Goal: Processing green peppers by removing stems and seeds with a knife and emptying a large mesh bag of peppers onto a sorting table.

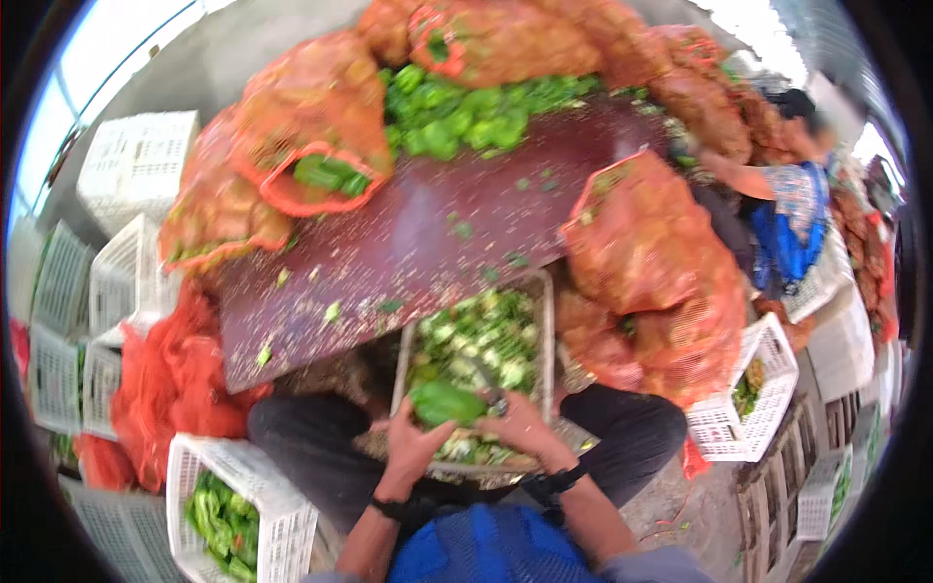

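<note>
In my left hand (416, 432) is a whole green bell pepper (445, 402), fingers curled round its left side. Close against the pepper's right end, my right hand (520, 426) is closed on a small knife (485, 373), its blade pointing up and away from me; the handle is mostly hidden by the fingers. Both hands are above a pale crate (546, 330) between my knees. Inside it lie pale green pepper cores and trimmings (486, 330).
A dark red board (418, 233) slopes ahead, strewn with seeds. Green peppers (466, 112) are heaped at its far edge, among orange mesh sacks (656, 253). White crates (282, 525) stand on both sides, one holding peppers. Another person (792, 185) works at the far right.
</note>
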Demonstrator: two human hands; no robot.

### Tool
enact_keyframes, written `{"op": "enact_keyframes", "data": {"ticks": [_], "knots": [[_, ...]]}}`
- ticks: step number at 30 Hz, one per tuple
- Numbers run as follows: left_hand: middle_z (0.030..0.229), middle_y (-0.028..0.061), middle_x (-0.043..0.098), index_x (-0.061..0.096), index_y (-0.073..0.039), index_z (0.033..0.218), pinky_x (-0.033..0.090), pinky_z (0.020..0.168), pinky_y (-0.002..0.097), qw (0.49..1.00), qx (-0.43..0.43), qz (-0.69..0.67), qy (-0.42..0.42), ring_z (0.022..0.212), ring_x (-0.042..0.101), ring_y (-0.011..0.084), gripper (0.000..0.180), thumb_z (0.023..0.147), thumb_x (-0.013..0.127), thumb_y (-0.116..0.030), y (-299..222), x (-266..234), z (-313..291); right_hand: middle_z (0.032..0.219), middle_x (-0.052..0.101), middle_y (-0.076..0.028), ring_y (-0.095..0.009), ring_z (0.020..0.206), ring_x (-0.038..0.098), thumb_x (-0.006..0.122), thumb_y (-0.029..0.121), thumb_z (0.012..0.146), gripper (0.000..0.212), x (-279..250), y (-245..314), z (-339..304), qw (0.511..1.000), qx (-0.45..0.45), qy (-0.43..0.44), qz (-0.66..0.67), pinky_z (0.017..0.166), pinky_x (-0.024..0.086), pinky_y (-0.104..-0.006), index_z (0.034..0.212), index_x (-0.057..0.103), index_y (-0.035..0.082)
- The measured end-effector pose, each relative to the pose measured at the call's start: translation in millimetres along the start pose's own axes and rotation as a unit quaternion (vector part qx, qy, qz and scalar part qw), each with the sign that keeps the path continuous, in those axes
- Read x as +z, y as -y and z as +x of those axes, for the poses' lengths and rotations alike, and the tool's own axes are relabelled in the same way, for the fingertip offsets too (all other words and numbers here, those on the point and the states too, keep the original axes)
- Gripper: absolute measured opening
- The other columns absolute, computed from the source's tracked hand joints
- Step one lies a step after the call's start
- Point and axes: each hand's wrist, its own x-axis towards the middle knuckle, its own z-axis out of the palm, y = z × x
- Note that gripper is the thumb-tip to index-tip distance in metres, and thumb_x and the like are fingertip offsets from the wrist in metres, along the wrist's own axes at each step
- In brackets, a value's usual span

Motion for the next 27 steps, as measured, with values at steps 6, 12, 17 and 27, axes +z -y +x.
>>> {"op": "enact_keyframes", "data": {"ticks": [6,12,17,27], "knots": [[0.129,0.0152,0.063,0.052,0.000,0.143,0.055,0.099,0.0365,0.967,0.114,0.219,-0.066,0.117,0.065,0.0261,0.075,0.077,0.088,-0.007,42.4,6.1,13.1,0.080,0.066,-0.003,-0.014,0.069,0.061,0.076,0.019,0.090,0.030,13.6,-50.9,4.2,0.988,0.051,-0.097,0.107,0.064,0.050,-0.0331,0.114,0.070,0.002],[0.126,0.0212,0.059,0.050,0.000,0.143,0.051,0.102,0.0457,0.944,0.161,0.288,-0.027,0.118,0.059,0.0398,0.079,0.075,0.088,-0.012,78.1,17.6,17.4,0.075,0.065,-0.011,-0.022,0.063,0.064,0.070,0.020,0.092,0.030,30.5,-72.7,-6.4,0.990,-0.037,-0.097,-0.091,0.063,0.051,-0.0394,0.120,0.069,0.008],[0.129,0.0232,0.058,0.048,0.001,0.146,0.047,0.106,0.0495,0.932,0.143,0.333,-0.002,0.123,0.055,0.0433,0.082,0.077,0.088,-0.018,70.7,33.0,21.0,0.069,0.066,-0.015,-0.031,0.062,0.067,0.066,0.016,0.092,0.020,33.8,-67.3,-7.1,0.984,-0.021,-0.127,-0.126,0.059,0.049,-0.0437,0.109,0.066,0.005],[0.129,0.0243,0.058,0.048,0.001,0.147,0.050,0.103,0.0493,0.923,0.160,0.350,0.007,0.122,0.056,0.0446,0.084,0.077,0.090,-0.020,71.8,36.8,23.4,0.075,0.067,-0.024,-0.043,0.070,0.070,0.066,0.014,0.092,0.017,34.1,-66.6,-0.9,0.969,-0.084,-0.146,-0.183,0.063,0.052,-0.0517,0.104,0.064,0.002]]}}
